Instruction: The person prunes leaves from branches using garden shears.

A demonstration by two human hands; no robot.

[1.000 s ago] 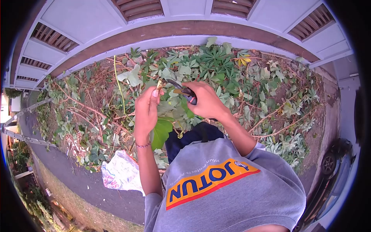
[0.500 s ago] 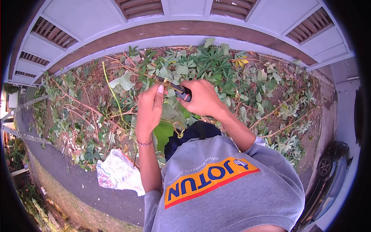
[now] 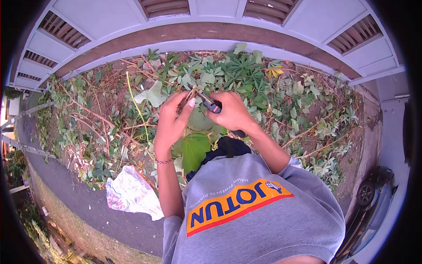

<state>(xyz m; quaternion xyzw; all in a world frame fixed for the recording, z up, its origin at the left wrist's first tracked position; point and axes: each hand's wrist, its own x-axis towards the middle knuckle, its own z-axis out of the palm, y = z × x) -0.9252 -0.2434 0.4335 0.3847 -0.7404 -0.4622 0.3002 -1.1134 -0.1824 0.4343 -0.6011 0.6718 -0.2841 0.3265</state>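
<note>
My right hand (image 3: 233, 110) is closed around a dark utility knife (image 3: 211, 104) with a yellow stripe, its tip pointing up and left. Pinched in the fingers of my left hand (image 3: 171, 116) is a thin brownish stem (image 3: 191, 93), whose end meets the knife's tip. Below the hands, close to my body, hangs a large bright green leaf (image 3: 195, 150). Whether this leaf belongs to the held stem is hidden.
Cut branches and leaves (image 3: 246, 70) cover the soil bed. A pale wall (image 3: 211, 44) runs behind it. On the pavement lies a white plastic bag (image 3: 132, 193). A yellow-green stalk (image 3: 137, 105) lies left; a parked car (image 3: 369, 193) stands right.
My left hand has turned, its fingers lifting and spreading a little more around the stem. The knife has shifted slightly right and its tip angle has changed. More of the bright leaf shows.
</note>
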